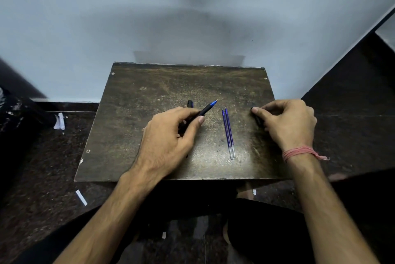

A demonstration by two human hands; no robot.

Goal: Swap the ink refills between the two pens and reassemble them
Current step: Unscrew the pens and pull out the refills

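Floor [32, 178] at far left, dark speckled stone, with white paper scraps [59, 121] near the wall and one more strip closer in. Small worn wooden table [149, 84] stands against a pale blue wall [106, 17]. Left hand [168, 137] rests low on the tabletop, fingers curled around a black pen [206, 109], thumb pressing along its barrel; the pen's blue tip section points up and to the right, lifted off the surface. Just behind the left fingers, a black cap [190, 103] shows partly, its lower end hidden by the hand; cannot tell if it touches the fingers. Right of the pen tip, two blue refills [228, 133] lie loose on the table, side by side and touching or nearly so, tips pointing away from the person, clear ends toward the near edge. They sit between the two hands, apart from both. Right hand [288, 122] sits near the table's right edge, fingers curled over a black pen part [257, 119], thumb tip at its far end; most of the piece is hidden under the fingers. A red thread band [303, 153] wraps the right wrist.
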